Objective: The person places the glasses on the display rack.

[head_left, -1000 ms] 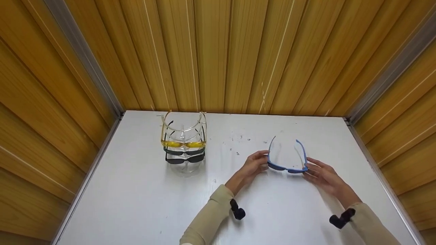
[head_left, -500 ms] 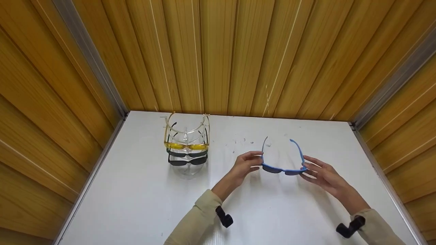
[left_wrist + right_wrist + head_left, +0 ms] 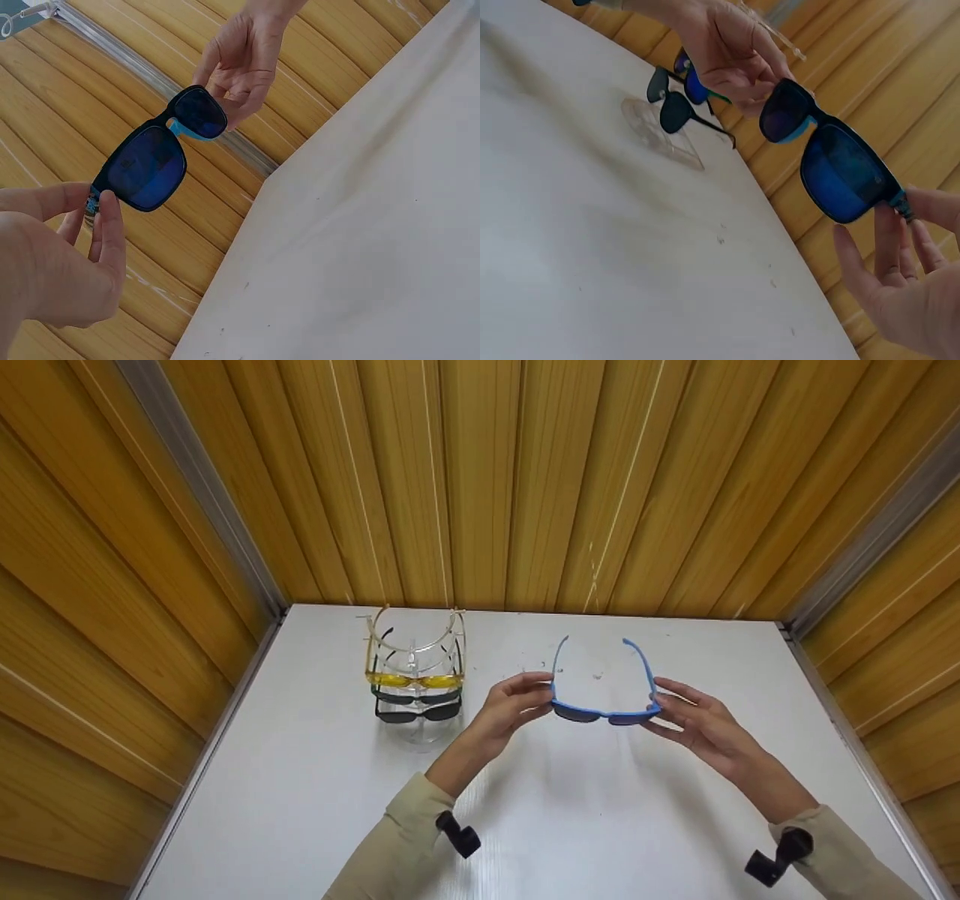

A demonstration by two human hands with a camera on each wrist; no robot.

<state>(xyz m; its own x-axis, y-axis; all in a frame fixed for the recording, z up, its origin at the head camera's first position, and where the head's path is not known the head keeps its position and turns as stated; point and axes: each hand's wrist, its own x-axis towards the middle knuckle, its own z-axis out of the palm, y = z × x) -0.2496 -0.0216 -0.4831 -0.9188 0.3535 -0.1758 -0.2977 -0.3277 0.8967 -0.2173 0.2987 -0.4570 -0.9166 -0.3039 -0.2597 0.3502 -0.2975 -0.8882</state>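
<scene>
A pair of sunglasses (image 3: 577,713) with a blue frame and dark lenses is held above the white table, its temples unfolded and pointing away from me. My left hand (image 3: 507,709) pinches its left hinge corner between thumb and fingers. At the opposite corner, my right hand (image 3: 709,735) grips the frame near the hinge. Both wrist views show the lens fronts, bluish and reflective, with the sunglasses (image 3: 146,166) spanning the gap between the two hands. In the right wrist view, the fingers of the right hand (image 3: 922,292) hold the patterned temple.
Left of the hands stands a clear display stand (image 3: 420,744). It carries yellow-lensed glasses (image 3: 409,681) above two dark pairs, the lowest being black sunglasses (image 3: 401,716). Small marks dot the white table (image 3: 300,780). Wood-patterned panels (image 3: 480,495) enclose the back and sides.
Both hands have carried the blue sunglasses leftward and up off the table, closer to the display stand. The view has shifted slightly. The glasses on the stand stay put.
</scene>
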